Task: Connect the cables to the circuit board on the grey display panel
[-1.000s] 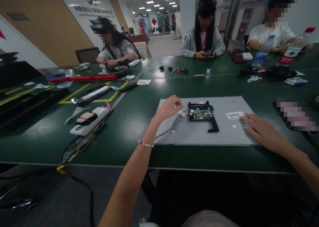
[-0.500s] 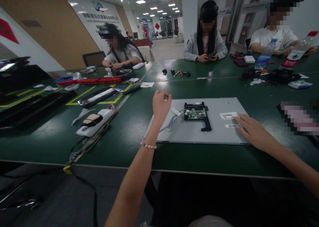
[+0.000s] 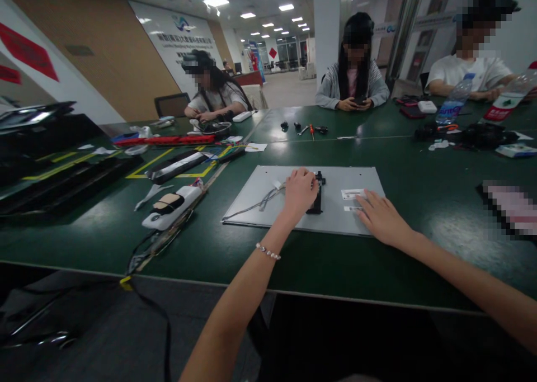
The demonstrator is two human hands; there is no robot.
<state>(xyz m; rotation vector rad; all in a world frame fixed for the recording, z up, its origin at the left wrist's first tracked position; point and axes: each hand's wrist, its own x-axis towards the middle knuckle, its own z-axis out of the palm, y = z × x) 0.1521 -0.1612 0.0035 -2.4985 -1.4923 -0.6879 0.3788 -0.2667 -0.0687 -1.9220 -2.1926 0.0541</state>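
Note:
A flat grey metal panel (image 3: 243,203) lies on the table before me. On it sits a black bracket (image 3: 318,204), and most of its green circuit board is now covered by my hand. My left hand (image 3: 301,191) rests over that bracket with its fingers bent round it; the fingertips are partly hidden. Grey cables (image 3: 263,201) run from beneath the hand to the panel's left corner. My right hand (image 3: 384,217) lies open at the panel's right edge, fingertips touching beside two white labels (image 3: 351,194).
A white device with a black strap (image 3: 172,208) and cables lie to the left on the green table (image 3: 201,248). Small tools (image 3: 311,130) lie beyond the panel. Bottles (image 3: 455,102) stand at the far right, near a phone-like object (image 3: 509,208). Several people sit across the table.
My left hand has come down from above the panel's left edge onto the bracket, moving right. The panel has slid left on the table, with my right hand moving along at its edge.

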